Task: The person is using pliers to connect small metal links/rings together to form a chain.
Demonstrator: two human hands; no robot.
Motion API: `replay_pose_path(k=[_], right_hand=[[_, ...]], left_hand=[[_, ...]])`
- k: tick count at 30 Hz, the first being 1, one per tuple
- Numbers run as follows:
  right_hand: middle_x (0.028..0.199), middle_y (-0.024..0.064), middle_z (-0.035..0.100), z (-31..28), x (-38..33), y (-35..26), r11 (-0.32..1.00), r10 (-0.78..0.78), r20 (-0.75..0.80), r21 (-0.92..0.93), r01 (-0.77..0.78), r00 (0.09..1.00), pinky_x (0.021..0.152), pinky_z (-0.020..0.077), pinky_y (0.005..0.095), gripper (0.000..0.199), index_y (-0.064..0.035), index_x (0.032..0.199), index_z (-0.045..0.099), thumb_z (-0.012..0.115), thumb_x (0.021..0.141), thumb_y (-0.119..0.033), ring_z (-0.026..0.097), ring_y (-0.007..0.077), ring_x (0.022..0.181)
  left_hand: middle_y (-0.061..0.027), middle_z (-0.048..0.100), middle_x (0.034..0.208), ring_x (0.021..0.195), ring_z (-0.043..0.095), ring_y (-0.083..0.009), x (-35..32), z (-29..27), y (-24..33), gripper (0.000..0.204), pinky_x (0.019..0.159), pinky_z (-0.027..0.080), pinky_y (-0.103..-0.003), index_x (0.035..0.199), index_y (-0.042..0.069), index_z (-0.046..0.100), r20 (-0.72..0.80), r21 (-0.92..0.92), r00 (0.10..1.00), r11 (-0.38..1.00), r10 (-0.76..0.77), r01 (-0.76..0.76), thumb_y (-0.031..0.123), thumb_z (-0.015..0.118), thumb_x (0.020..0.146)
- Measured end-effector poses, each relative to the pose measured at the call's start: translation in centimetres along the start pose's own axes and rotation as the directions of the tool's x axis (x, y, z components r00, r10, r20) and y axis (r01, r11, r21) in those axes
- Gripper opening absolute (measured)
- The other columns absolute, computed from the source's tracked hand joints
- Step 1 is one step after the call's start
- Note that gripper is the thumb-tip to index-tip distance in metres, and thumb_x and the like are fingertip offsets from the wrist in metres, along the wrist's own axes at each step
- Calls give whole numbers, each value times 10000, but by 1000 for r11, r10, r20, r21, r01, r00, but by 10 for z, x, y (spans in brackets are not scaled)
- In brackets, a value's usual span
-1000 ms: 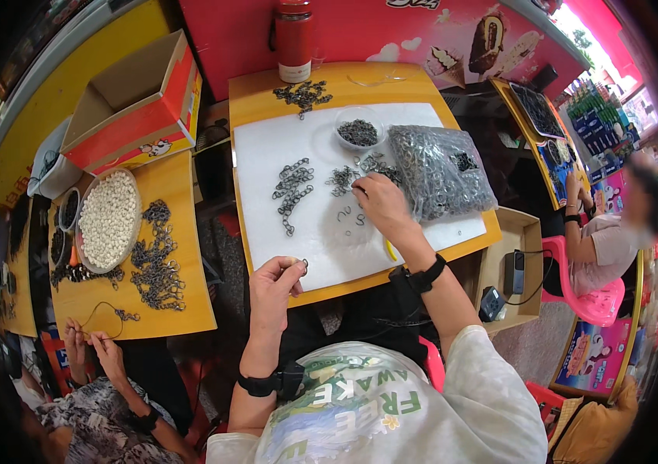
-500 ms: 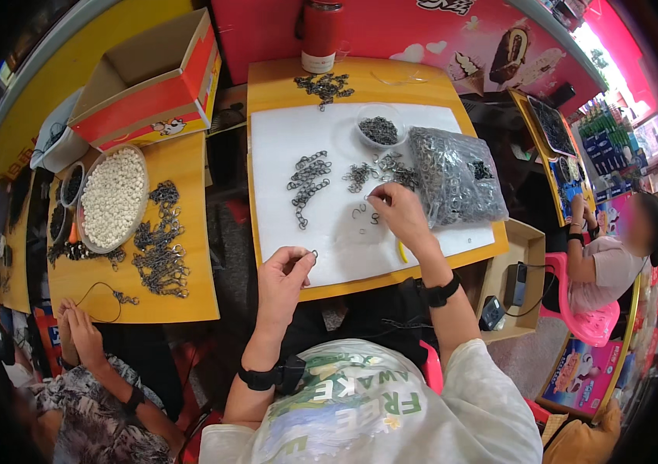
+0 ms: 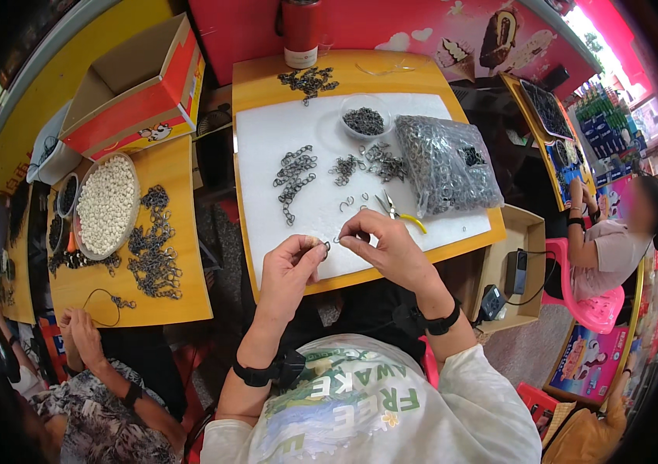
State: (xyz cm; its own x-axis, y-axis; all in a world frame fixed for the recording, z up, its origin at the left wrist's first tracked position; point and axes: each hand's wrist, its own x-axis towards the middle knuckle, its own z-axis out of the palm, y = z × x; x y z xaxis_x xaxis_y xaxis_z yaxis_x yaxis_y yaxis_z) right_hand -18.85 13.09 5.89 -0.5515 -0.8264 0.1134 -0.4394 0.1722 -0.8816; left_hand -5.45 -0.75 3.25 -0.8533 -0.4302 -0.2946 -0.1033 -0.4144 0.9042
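My left hand (image 3: 289, 267) pinches a small dark metal ring (image 3: 326, 247) over the near edge of the white mat (image 3: 267, 155). My right hand (image 3: 383, 241) holds another small metal link (image 3: 340, 239) just beside it, fingertips of both hands nearly touching. Yellow-handled pliers (image 3: 395, 213) lie on the mat right behind my right hand. Short assembled chains (image 3: 294, 178) and loose links (image 3: 348, 166) lie mid-mat. A clear bowl of dark rings (image 3: 364, 121) and a clear bag of metal parts (image 3: 445, 166) sit farther back on the right.
A red canister (image 3: 300, 31) stands at the table's far edge beside a chain pile (image 3: 310, 79). To the left, another yellow table (image 3: 182, 301) carries a tray of white beads (image 3: 105, 205), chains (image 3: 151, 251) and a red box (image 3: 132, 85). Another person's hands (image 3: 81, 336) rest there. A seated person (image 3: 615, 240) is at right.
My right hand came back from the loose parts near the bag to the mat's near edge. My left hand rose to meet it, and both now hold small links together.
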Motion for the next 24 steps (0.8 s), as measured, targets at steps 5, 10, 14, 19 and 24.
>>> replay_pose_path(k=[5,10,14,19,24], right_hand=[[837,73,619,-4,-3,-2,992,-84,89,-83,91,993,633,438,303,95,-4,896,623,665,851,-77,579,179,732],[826,73,620,-4,-3,-1,960,-228,136,-133,246,964,669,435,328,87,-24,878,616,672,841,-80,578,204,723],[830,68,611,-2,-7,-2,948,-270,114,-142,285,956,691,428,316,85,-28,888,613,667,844,-78,573,204,732],[861,79,611,12,-17,2,997,16,30,79,-18,999,721,432,315,127,-1,927,609,638,882,-116,569,204,779],[844,95,608,30,-22,3,968,70,-122,249,-38,990,693,443,285,142,22,941,611,629,899,-112,566,165,768]], left_hand=[[33,583,732,558,474,-12,-4,3,0,79,511,369,-162,910,18,643,12,113,1000,993,16,-18,95,645,889],[39,578,731,553,452,-3,-5,-1,2,82,500,349,-162,905,12,645,39,217,999,976,-9,1,92,643,888],[33,582,713,560,458,-5,-7,-1,9,82,497,343,-158,915,6,650,97,265,994,964,-47,20,75,656,870],[11,604,785,584,469,-11,-7,6,4,95,509,372,-174,939,-8,664,45,152,998,987,46,-53,49,660,863],[14,609,777,578,471,-12,-7,6,-3,82,503,349,-162,930,4,688,-3,180,982,966,188,-184,26,671,853]])
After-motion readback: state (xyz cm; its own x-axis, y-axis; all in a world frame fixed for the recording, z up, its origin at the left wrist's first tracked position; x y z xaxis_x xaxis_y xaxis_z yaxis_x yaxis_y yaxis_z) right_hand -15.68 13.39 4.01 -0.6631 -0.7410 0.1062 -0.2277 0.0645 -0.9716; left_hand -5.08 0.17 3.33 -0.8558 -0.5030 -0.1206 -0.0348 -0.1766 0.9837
